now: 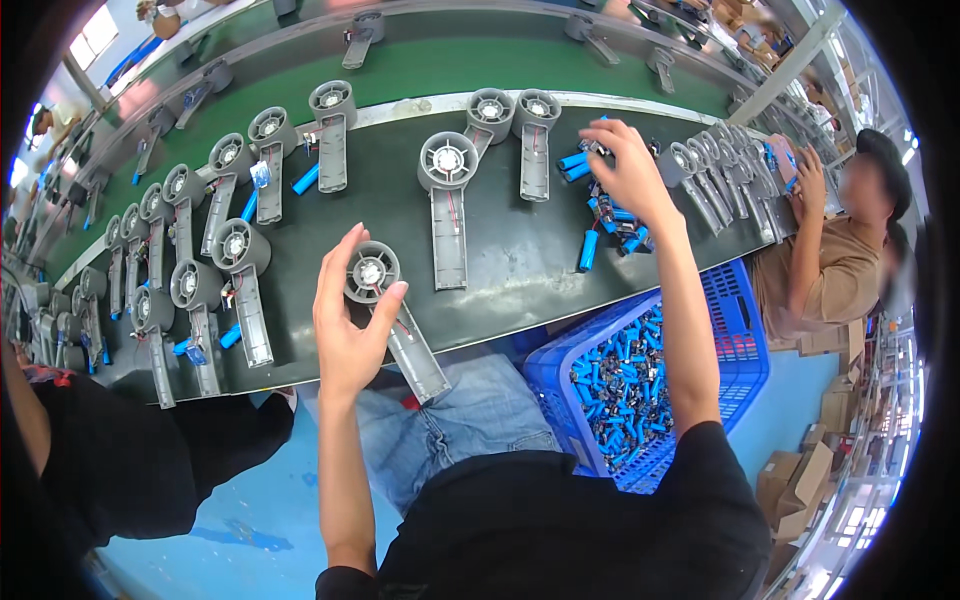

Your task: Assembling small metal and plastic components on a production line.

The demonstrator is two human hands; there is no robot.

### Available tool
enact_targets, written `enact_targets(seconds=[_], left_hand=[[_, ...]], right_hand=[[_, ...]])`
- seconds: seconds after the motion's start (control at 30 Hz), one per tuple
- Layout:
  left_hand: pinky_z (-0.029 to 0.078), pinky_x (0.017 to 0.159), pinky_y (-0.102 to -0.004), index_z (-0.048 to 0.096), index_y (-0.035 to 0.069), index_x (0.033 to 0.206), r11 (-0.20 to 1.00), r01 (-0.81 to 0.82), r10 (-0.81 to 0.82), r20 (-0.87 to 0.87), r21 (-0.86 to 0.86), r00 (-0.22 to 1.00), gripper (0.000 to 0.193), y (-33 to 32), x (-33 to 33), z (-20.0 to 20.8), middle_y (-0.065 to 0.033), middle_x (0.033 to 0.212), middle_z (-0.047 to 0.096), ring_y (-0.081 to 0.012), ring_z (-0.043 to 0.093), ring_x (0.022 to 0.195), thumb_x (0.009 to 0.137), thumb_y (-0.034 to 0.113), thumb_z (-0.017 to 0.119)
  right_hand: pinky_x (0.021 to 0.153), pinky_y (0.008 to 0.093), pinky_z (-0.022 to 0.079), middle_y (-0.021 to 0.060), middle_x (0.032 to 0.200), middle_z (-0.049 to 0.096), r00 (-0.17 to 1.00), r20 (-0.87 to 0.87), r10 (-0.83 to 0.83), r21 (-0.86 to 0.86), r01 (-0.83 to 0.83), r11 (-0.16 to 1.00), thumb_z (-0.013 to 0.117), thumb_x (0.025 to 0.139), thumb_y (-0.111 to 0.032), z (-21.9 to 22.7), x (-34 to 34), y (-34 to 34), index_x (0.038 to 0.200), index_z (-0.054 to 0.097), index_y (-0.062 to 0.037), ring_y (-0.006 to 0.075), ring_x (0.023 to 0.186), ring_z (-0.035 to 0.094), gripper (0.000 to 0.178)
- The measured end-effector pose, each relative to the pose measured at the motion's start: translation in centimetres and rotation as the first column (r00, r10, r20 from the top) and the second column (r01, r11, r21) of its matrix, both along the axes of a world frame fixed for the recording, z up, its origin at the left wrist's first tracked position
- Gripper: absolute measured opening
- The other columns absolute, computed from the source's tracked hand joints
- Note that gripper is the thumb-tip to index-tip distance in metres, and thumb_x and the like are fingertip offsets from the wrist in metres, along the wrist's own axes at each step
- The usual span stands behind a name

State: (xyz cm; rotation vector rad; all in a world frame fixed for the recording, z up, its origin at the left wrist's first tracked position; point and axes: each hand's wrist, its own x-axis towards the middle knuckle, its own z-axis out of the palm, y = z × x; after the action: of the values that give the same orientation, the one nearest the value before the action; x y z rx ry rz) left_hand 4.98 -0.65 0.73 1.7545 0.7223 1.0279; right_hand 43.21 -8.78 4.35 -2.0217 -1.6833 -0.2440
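Observation:
My left hand (350, 345) is wrapped around the round head of a grey handheld fan housing (372, 270). Its handle half points toward me past the bench edge, with its inside and a red wire showing. Over a small pile of blue batteries with wires and circuit boards (612, 215) reaches my right hand (632, 170), fingers spread and nothing visible in it. Ahead of me lies another open fan housing (449, 205), its handle toward me. Two more housings (534, 145) sit just behind it.
Several housings, some with blue batteries, line the dark bench (515, 260) at left. A row of housings (705, 175) lies at right beside a co-worker (825, 240). A blue crate (560, 385) of batteries stands by my right side. Beyond runs a green conveyor (450, 65).

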Motion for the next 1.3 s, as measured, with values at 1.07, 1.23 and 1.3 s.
enact_targets(seconds=[1.07,1.23,1.3], left_hand=[[0.047,0.098,-0.0383,0.060,0.004,0.132,0.912,-0.172,0.203,-0.048,0.372,0.978,0.054,-0.1,0.4,2.9,-0.0165,0.132,0.057,-0.0296,0.059,0.117,0.082,0.012,0.078],[0.042,0.105,-0.0412,0.061,0.004,0.133,0.829,-0.035,0.059,-0.026,0.558,0.998,0.059,-0.8,0.4,8.8,-0.0181,0.138,0.056,-0.0321,0.054,0.126,0.076,0.010,0.077],[0.043,0.103,-0.0437,0.061,0.006,0.134,0.815,0.034,0.004,-0.065,0.579,0.998,0.067,-1.1,0.2,9.8,-0.0196,0.138,0.055,-0.0341,0.054,0.126,0.070,0.009,0.080]], right_hand=[[0.088,0.0338,0.054,0.0103,0.107,0.063,0.446,-0.774,0.450,0.339,-0.308,0.889,0.070,0.070,-0.005,9.5,-5.9,-0.8,0.137,0.045,0.0019,0.0204,0.101,0.065,0.073],[0.083,0.0304,0.054,0.0133,0.100,0.066,0.133,-0.914,0.382,0.242,-0.575,0.781,0.079,0.067,0.000,10.0,-12.8,0.4,0.152,0.030,-0.0017,0.0185,0.091,0.067,0.098],[0.084,0.0294,0.054,0.0132,0.099,0.068,0.066,-0.946,0.317,0.200,-0.652,0.732,0.082,0.067,0.001,10.1,-15.2,1.1,0.152,0.030,-0.0022,0.0176,0.090,0.067,0.099]])
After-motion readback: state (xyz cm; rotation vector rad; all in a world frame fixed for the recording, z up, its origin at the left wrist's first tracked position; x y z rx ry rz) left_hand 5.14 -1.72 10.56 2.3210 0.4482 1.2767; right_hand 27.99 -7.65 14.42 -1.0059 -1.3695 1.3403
